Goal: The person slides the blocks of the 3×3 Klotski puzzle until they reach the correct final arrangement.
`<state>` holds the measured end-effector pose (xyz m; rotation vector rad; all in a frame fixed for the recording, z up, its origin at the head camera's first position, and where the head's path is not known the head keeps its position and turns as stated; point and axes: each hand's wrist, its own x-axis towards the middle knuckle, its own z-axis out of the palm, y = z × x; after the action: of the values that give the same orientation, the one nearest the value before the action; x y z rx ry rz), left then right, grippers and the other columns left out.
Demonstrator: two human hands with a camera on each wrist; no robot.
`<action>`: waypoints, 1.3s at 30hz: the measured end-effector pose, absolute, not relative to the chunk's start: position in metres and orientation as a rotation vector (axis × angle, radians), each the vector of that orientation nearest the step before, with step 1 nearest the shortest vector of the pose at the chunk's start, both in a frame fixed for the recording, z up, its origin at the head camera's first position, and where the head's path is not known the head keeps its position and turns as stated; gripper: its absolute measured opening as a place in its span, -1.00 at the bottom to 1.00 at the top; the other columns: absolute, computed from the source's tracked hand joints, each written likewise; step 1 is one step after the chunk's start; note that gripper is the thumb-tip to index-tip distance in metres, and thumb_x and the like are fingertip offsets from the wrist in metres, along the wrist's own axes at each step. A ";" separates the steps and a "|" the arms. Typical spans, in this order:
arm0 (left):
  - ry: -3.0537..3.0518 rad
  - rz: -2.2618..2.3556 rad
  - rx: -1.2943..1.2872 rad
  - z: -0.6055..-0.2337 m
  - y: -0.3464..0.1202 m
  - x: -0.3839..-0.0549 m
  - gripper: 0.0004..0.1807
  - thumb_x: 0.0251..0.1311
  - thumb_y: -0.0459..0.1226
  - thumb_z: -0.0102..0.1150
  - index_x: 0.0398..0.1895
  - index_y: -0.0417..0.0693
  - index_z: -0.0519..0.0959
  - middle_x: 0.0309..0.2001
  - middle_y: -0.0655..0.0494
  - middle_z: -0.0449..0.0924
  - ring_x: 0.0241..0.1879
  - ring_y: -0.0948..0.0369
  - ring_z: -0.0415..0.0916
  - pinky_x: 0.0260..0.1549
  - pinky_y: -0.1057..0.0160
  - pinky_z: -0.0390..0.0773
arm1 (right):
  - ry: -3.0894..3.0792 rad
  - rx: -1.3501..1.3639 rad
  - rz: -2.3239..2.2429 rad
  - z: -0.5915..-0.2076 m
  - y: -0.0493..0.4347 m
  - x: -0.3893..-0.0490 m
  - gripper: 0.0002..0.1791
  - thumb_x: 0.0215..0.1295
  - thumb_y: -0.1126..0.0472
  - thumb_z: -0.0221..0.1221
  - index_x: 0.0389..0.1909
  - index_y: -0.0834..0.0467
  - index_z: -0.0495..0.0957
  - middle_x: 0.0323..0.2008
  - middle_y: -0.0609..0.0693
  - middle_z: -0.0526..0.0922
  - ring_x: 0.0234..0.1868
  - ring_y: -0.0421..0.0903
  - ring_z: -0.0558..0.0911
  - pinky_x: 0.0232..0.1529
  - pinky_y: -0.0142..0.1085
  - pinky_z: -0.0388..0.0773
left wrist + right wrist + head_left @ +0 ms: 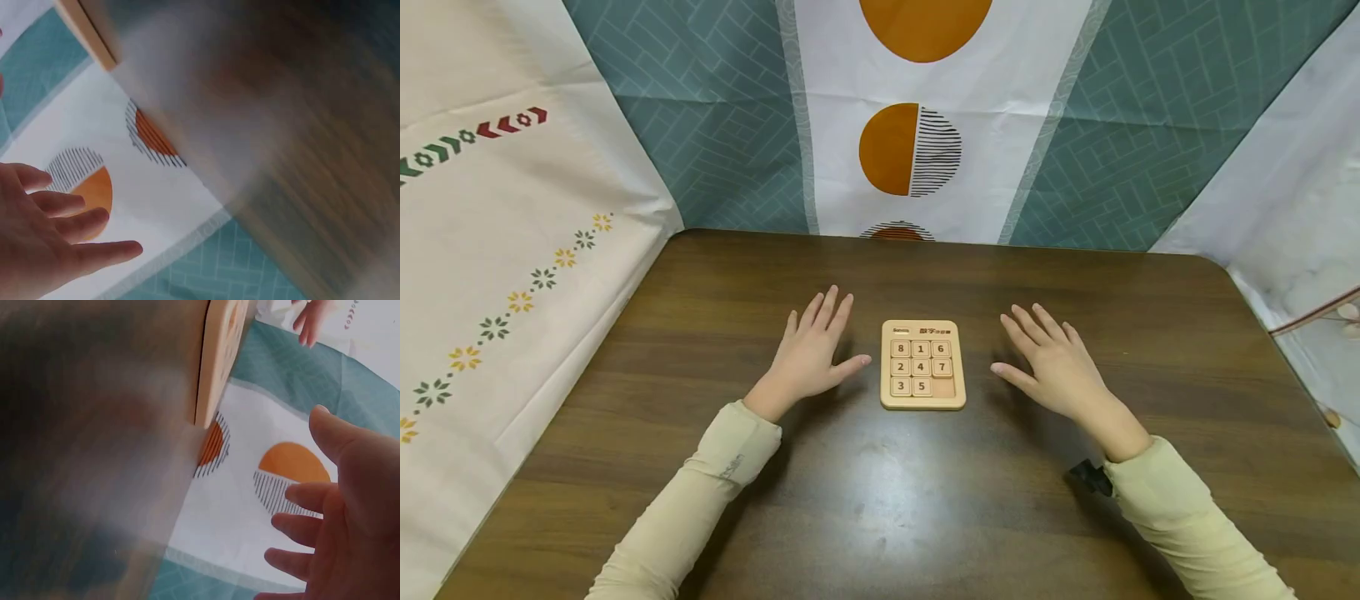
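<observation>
A wooden number slide puzzle (922, 365) lies flat on the dark table, between the two hands in the head view. Its tiles read 8 1 6, 2 4 7 and 3 5 from top to bottom, and the lower right slot holds no tile. To its left is my left hand (811, 354), fingers spread and thumb pointing at the puzzle without touching it. My right hand (1054, 367) is on the other side, also spread and apart from it. In the right wrist view the puzzle's edge (215, 369) shows beyond the right hand (356, 506).
The brown wooden table (880, 517) has a far edge against a patterned teal and white cloth (715, 125). A white cloth with flower motifs (497, 250) hangs at the left, and pale cloth (1285, 183) at the right. A black strap (1090, 477) sits by the right cuff.
</observation>
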<state>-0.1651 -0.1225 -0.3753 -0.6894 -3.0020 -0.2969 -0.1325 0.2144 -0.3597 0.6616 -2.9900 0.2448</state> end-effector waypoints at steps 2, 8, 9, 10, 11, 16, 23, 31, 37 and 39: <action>-3.013 -0.299 -0.730 -0.377 -0.119 -0.166 -0.02 0.11 0.26 -0.05 0.43 -0.09 -0.12 0.42 -0.15 -0.22 0.36 -0.09 -0.21 0.15 -0.26 -0.04 | -2.992 0.687 0.248 -0.362 0.212 -0.133 -0.23 0.24 -0.18 0.04 0.33 0.20 0.17 0.33 0.17 0.14 0.34 0.20 0.01 0.15 0.25 -0.03; -3.043 -0.301 -0.848 -0.382 -0.113 -0.170 -0.02 0.10 0.25 -0.03 0.43 -0.08 -0.11 0.42 -0.13 -0.22 0.36 -0.06 -0.17 0.15 -0.25 -0.01 | -2.999 0.739 0.232 -0.367 0.205 -0.134 -0.26 0.24 -0.18 0.04 0.32 0.17 0.22 0.33 0.11 0.18 0.35 0.18 0.02 0.16 0.24 -0.02; -3.049 -0.303 -0.865 -0.383 -0.112 -0.170 -0.02 0.10 0.25 -0.03 0.44 -0.07 -0.11 0.42 -0.12 -0.22 0.36 -0.06 -0.17 0.15 -0.25 0.00 | -3.002 0.747 0.226 -0.368 0.203 -0.135 -0.26 0.24 -0.18 0.04 0.32 0.17 0.22 0.33 0.10 0.18 0.35 0.17 0.03 0.16 0.23 -0.02; -3.055 -0.302 -0.883 -0.384 -0.111 -0.171 -0.02 0.10 0.25 -0.03 0.44 -0.07 -0.11 0.42 -0.12 -0.22 0.36 -0.05 -0.16 0.15 -0.25 0.00 | -3.005 0.755 0.221 -0.369 0.202 -0.135 -0.26 0.24 -0.18 0.04 0.32 0.17 0.22 0.33 0.10 0.18 0.35 0.17 0.03 0.16 0.23 -0.01; -3.065 -0.297 -0.899 -0.385 -0.111 -0.172 -0.01 0.09 0.26 -0.02 0.44 -0.06 -0.11 0.42 -0.12 -0.21 0.36 -0.05 -0.16 0.15 -0.25 0.00 | -3.009 0.764 0.214 -0.369 0.201 -0.135 -0.26 0.24 -0.18 0.04 0.32 0.17 0.22 0.33 0.10 0.18 0.35 0.17 0.03 0.16 0.23 -0.01; -3.133 -0.243 -0.984 -0.386 -0.106 -0.176 0.05 0.03 0.31 -0.01 0.44 -0.03 -0.15 0.43 -0.10 -0.25 0.37 -0.04 -0.19 0.15 -0.26 -0.03 | -3.017 0.824 0.179 -0.371 0.198 -0.135 -0.26 0.22 -0.18 0.06 0.31 0.16 0.23 0.32 0.08 0.21 0.34 0.15 0.06 0.16 0.22 0.01; -3.201 -0.172 -1.105 -0.388 -0.099 -0.179 0.12 -0.03 0.37 -0.02 0.44 -0.05 -0.18 0.43 -0.07 -0.29 0.38 -0.04 -0.23 0.14 -0.29 -0.05 | -3.046 0.975 0.159 -0.377 0.195 -0.135 -0.25 0.21 -0.16 0.09 0.32 0.16 0.21 0.33 0.09 0.17 0.35 0.15 0.03 0.15 0.23 0.02; -3.322 -0.114 -1.119 -0.390 -0.094 -0.182 0.19 -0.10 0.42 -0.03 0.44 -0.05 -0.24 0.44 0.03 -0.40 0.38 -0.02 -0.29 0.14 -0.29 -0.09 | -3.056 1.123 0.137 -0.382 0.190 -0.134 -0.21 0.20 -0.20 0.07 0.33 0.17 0.18 0.34 0.07 0.15 0.36 0.15 0.00 0.16 0.23 0.02; -3.344 -0.075 -1.122 -0.392 -0.092 -0.183 0.19 -0.11 0.42 -0.03 0.44 -0.07 -0.22 0.44 0.05 -0.41 0.39 -0.01 -0.29 0.15 -0.28 -0.10 | -3.049 1.198 0.170 -0.383 0.187 -0.134 -0.20 0.20 -0.21 0.07 0.34 0.16 0.17 0.34 0.07 0.16 0.36 0.15 0.02 0.15 0.22 0.03; -3.347 -0.060 -1.123 -0.392 -0.091 -0.183 0.19 -0.11 0.42 -0.03 0.44 -0.07 -0.21 0.44 0.05 -0.41 0.38 -0.01 -0.29 0.15 -0.28 -0.10 | -3.046 1.217 0.174 -0.384 0.186 -0.135 -0.20 0.20 -0.22 0.06 0.35 0.16 0.16 0.34 0.06 0.16 0.36 0.14 0.02 0.16 0.22 0.04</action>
<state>-0.1827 -0.0914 -0.3916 -1.1235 -3.3472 -0.0601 -0.1347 0.1859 -0.3840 1.2172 -3.0460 0.1744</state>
